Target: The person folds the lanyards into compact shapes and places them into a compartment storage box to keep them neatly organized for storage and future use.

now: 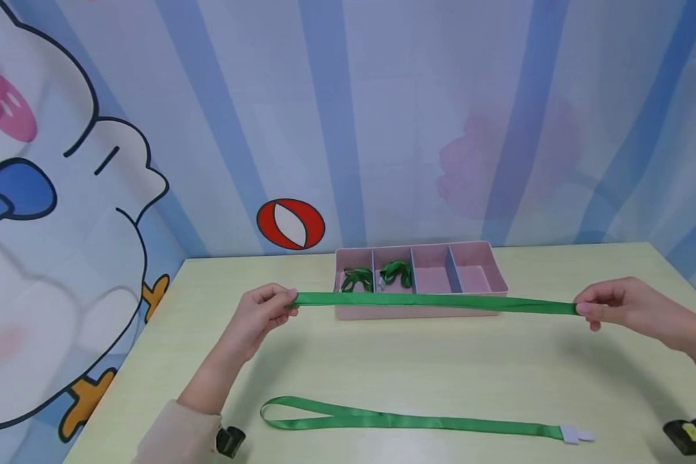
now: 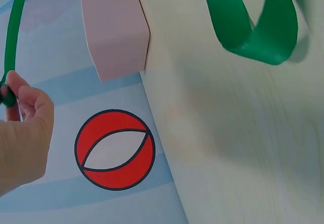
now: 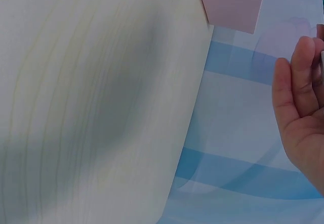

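Note:
A green lanyard [image 1: 429,300] is stretched level above the table between both hands. My left hand [image 1: 261,317] pinches its left end between thumb and fingers; in the left wrist view the green strap [image 2: 16,26] runs up from those fingertips. With thumb and fingers, my right hand [image 1: 632,308] grips the other end, and that end is mostly hidden. Only part of this hand [image 3: 304,92] shows at the edge of the right wrist view. Nearer me, a second green lanyard [image 1: 412,421] lies on the table, its loop to the left and its white plastic clip [image 1: 571,435] to the right.
Behind the stretched strap stands a pink divided box [image 1: 417,314]. Its two left compartments hold bundled green lanyards [image 1: 356,278]; the two right ones show bare floors. The pale wooden table [image 1: 151,361] meets a blue striped backdrop [image 1: 383,129] printed with cartoon figures.

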`<state>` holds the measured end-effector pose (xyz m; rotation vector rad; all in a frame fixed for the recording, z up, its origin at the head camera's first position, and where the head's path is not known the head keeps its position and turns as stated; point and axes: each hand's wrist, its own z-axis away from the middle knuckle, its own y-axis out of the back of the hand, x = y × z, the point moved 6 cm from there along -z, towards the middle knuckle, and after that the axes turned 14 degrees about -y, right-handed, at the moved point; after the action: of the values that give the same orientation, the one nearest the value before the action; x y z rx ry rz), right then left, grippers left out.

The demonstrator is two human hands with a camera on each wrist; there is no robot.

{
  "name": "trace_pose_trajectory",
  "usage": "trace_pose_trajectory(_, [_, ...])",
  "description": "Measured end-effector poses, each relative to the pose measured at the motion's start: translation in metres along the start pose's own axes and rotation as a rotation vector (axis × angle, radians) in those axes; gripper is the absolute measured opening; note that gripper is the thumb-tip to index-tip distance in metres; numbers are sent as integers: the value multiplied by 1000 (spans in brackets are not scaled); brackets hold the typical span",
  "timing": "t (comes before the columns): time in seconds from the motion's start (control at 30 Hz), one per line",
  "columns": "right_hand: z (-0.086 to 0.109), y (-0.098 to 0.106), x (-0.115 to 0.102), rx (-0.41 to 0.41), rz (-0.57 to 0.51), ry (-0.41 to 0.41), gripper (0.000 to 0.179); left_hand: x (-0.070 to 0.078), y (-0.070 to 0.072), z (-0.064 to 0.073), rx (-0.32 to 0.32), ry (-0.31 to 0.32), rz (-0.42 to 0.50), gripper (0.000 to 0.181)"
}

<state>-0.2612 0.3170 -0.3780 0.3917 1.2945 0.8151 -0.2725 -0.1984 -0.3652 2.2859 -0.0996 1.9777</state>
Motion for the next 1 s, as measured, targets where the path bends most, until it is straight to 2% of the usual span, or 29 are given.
trace_pose_trajectory(0.13, [0,2,0,2,-18,-16,21,-1,4,-1,-14,-24,-57,13])
trace_pose_trajectory(0.43, [1,3,0,-46,-77,18,16,-4,11,-1,-1,-4,-154,30])
trace_pose_trajectory(0.6, [2,5,0,-36,-109,17,17,-4,14,0,0,-1,-230,33])
trace_pose_trajectory(0.77, [2,7,0,-28,-147,-1,16,-6,17,0,7,10,-269,32])
trace_pose_trajectory(0.9, [1,9,2,-66,-234,-26,17,-8,18,0,10,21,-276,32])
trace_pose_trajectory(1.0, [0,10,3,-135,-340,-38,22,-10,20,0,17,40,-280,32])
